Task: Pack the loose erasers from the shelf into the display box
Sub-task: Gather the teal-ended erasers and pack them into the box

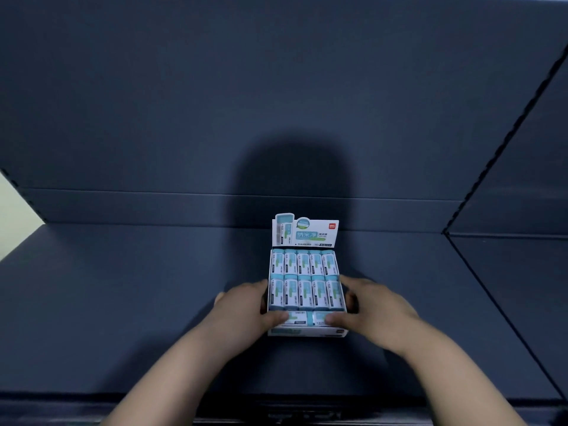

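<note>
The dark blue-grey shelf (123, 302) before me carries 1 display box (304, 332), white and teal, sitting flat on its base about mid-width. Its printed header card (319, 233) stands upright, near the shelf's back wall (153, 118).

At twelve o'clock you face a dark blue back panel (153, 103) with a rounded shadow (295, 179) on it; a slotted upright (504, 146) slants at two o'clock, pale wall (13, 219) at nine.

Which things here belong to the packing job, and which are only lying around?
Job: white-and-teal cardboard display box; teal-sleeved rectangular erasers inside it; left hand; right hand; dark blue-grey shelf board.
Only around: dark back panel; dark side panel.
</note>
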A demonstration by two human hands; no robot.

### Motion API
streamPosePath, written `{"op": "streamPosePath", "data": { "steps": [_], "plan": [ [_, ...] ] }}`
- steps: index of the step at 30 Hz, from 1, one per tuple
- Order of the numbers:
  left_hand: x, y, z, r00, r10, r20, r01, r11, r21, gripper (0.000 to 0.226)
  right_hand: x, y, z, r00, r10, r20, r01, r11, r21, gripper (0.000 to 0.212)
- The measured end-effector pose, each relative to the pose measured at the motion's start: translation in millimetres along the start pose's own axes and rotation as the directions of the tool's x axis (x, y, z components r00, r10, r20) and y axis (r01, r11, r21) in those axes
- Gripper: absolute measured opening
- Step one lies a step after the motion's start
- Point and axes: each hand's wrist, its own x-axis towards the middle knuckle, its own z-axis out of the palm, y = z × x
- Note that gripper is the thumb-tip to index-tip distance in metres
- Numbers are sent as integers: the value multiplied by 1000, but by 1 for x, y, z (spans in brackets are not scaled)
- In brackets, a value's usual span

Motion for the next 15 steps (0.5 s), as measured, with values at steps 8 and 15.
{"op": "streamPosePath", "data": {
  "steps": [8,15],
  "plan": [
    [0,4,-1,999,2,-48,-1,1000,27,28,-2,0,1,1000,21,5,-22,999,46,35],
    [-17,-2,9,995,-59,82,60,998,-15,55,-13,5,5,996,38,82,-40,999,21,75]
  ]
}}
